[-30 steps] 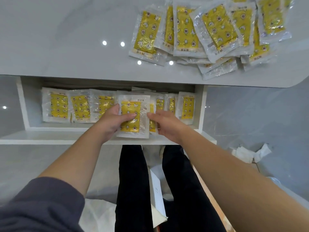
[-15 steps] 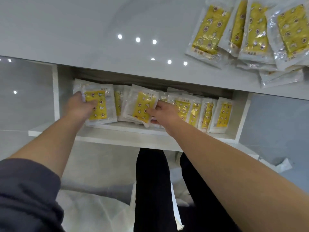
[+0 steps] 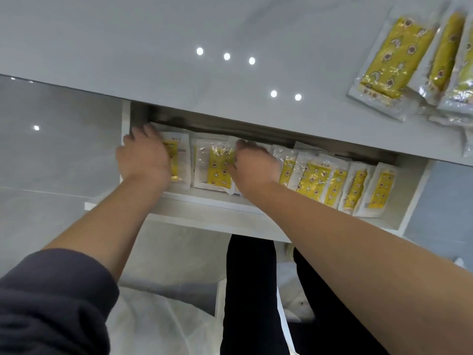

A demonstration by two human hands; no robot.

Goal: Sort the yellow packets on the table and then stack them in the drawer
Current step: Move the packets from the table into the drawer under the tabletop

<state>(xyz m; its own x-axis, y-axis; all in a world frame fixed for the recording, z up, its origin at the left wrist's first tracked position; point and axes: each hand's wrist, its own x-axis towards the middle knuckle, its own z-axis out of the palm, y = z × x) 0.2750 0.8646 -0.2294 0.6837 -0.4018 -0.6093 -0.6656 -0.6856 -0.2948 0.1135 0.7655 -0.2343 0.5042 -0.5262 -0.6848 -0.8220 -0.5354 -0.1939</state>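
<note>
Grey table (image 3: pixel 153 34) above an open drawer (image 3: pixel 204 204): your left hand (image 3: pixel 143 160) and right hand (image 3: pixel 256 169) lie flat, fingers straight, on yellow packets (image 3: pixel 217 171), gripping none.

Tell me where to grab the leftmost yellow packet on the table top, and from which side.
Pinch the leftmost packet by its clear sealed margin along the free left long edge, coming from the left over the bare table. It lies flat, so only a rim can be pinched, and other packets crowd its right side.
</note>
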